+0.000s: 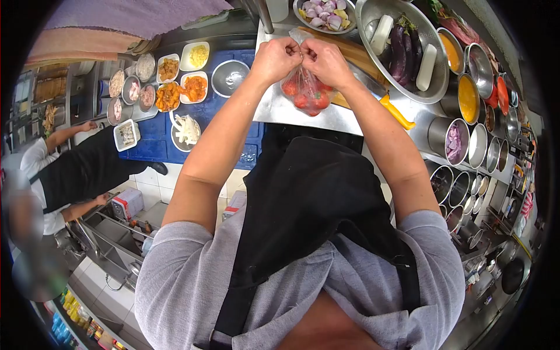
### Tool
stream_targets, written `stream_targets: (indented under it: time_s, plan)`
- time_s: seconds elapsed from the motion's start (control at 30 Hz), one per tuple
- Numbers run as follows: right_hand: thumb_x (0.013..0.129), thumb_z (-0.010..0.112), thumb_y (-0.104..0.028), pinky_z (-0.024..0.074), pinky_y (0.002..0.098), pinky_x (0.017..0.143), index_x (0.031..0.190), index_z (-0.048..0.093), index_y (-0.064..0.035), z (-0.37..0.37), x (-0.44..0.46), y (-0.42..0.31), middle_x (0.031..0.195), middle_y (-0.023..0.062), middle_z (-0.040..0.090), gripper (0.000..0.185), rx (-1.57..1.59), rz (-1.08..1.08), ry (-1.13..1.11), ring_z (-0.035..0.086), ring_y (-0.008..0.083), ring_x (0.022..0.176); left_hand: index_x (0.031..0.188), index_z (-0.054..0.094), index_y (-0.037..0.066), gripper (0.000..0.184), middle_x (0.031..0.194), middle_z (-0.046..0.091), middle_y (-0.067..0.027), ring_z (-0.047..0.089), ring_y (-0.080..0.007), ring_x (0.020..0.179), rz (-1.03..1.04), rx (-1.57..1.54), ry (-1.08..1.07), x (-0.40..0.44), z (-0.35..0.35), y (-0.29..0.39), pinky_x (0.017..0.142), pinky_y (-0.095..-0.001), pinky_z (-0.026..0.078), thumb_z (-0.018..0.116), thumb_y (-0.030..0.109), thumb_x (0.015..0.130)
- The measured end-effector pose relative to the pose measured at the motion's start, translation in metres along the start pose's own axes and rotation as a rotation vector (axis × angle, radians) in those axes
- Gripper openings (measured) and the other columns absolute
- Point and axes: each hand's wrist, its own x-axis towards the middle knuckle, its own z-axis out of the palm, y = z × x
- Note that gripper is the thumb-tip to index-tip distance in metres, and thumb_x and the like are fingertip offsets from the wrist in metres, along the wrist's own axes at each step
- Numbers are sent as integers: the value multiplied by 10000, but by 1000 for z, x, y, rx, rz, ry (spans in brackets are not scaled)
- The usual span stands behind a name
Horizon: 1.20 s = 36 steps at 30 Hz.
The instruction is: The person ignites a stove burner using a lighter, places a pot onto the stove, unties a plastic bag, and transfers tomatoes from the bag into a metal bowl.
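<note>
We're in a packed kitchen, a steel worktop (270,111) ahead, and closest in comes the black apron (303,192). Just past it, at the worktop's near edge: a clear plastic bag (307,93) of red fruit, tomatoes by the look of them! Up at its gathered neck, the left hand (278,57) and right hand (324,59) both pinch the plastic, fingertips nearly meeting. It looks like knot work, tying or untying; I can't tell which. The next move calls for fine fingertip control and a steady grip, as thin film could tear. To the right, a yellow-handled knife (398,112) lies near the right forearm. Farther out, eggplants (401,49) fill a big metal bowl (435,90). Brands, labels? Bottles (73,306) stand lower left, but no writing is legible.
</note>
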Motion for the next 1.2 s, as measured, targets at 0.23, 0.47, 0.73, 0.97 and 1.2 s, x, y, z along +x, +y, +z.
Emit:
stream_targets:
  time_s: [0.23, 0.47, 0.73, 0.97, 1.2]
  plan:
    - [775, 638, -107, 490, 405, 677, 904, 609, -5, 2, -3, 12, 781, 163, 614, 167, 72, -76, 36, 597, 323, 718, 901, 690, 2, 171, 766, 701, -83, 653, -136, 697, -20, -111, -10, 1, 11, -7, 684, -301, 532, 690, 143, 803]
    - [813, 607, -82, 509, 452, 736, 936, 624, -19, -1, -2, 0, 864, 176, 642, 139, 6, -155, 88, 633, 387, 808, 901, 681, -40, 162, 762, 660, -37, 583, -97, 703, -118, -389, -31, 4, 22, -20, 645, -275, 489, 654, 98, 821]
    - [832, 540, -74, 534, 498, 756, 939, 599, -13, 0, -1, -19, 921, 200, 658, 136, -433, -147, 11, 666, 395, 855, 758, 681, -30, 201, 666, 645, -97, 557, -152, 608, -249, -461, -44, 13, 31, -26, 579, -349, 467, 665, 161, 816]
    - [825, 543, -79, 529, 506, 743, 940, 602, -7, 7, -5, -25, 911, 208, 658, 148, -439, -91, 72, 667, 402, 837, 736, 678, -43, 211, 656, 639, -88, 544, -142, 603, -324, -584, -74, 10, 29, -18, 555, -349, 448, 660, 150, 820]
    - [824, 550, -78, 522, 509, 748, 927, 599, -8, 5, -9, -17, 900, 220, 650, 135, -403, -46, 56, 657, 418, 821, 813, 692, -35, 120, 711, 642, -44, 568, -115, 609, -251, -466, -176, 13, 14, -12, 552, -270, 461, 677, 82, 830]
